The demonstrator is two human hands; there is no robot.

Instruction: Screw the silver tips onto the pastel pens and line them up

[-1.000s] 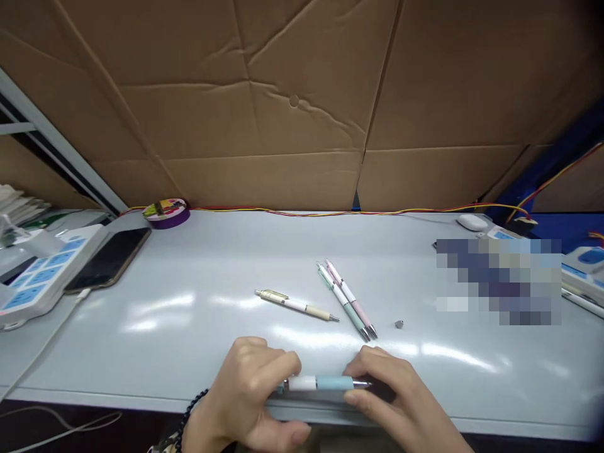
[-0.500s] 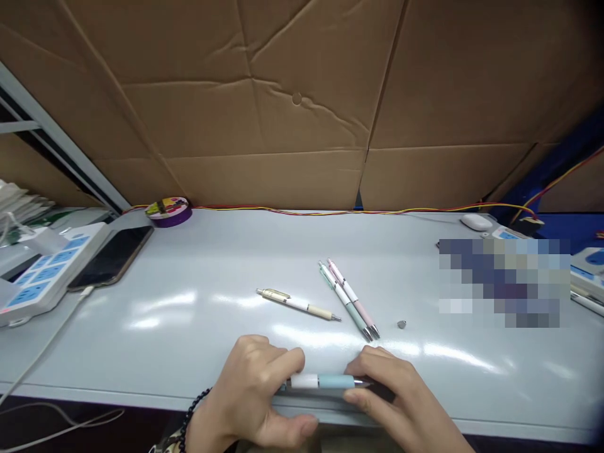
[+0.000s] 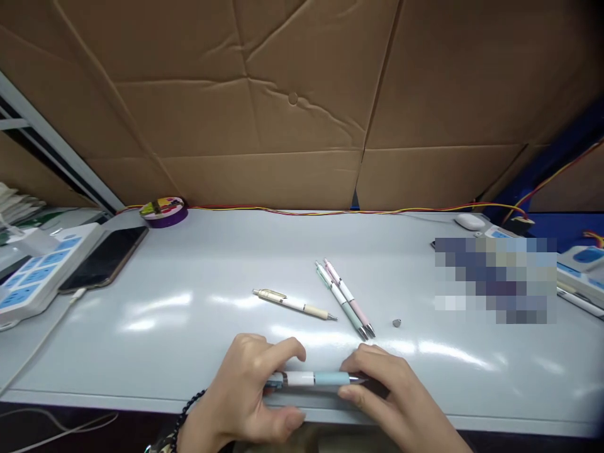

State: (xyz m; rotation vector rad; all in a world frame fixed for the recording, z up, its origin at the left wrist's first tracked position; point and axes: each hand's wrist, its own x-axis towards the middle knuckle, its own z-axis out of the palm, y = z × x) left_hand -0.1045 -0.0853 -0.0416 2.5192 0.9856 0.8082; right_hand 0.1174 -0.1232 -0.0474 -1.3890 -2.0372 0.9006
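A mechanical-looking pen [image 3: 330, 378] with a light blue grip and a white barrel lies level between my hands, above the table's front edge. My left hand [image 3: 257, 384] holds its clip end against the palm, with the index finger bent above the barrel and the thumb stretched apart. My right hand [image 3: 387, 384] surrounds the silver pointed end; its thumb and index finger are apart on either side, and any contact is unclear. A small metal cone tip [image 3: 397, 323] lies beyond my right hand. A cream pen [image 3: 295, 304], a green pen [image 3: 342, 300] and a pink pen [image 3: 349, 297] lie ahead.
On the left are a phone [image 3: 106, 258] with a charging cable and a white power strip [image 3: 42, 270]. A purple tape roll [image 3: 164, 214] and thin wires lie along the cardboard wall [image 3: 283, 126]. A white mouse [image 3: 469, 221] and a blurred-out patch are at right.
My left index finger has lifted off the barrel, and more of the pen's clip end shows. The right hand stays around the tip. The view has shifted slightly.
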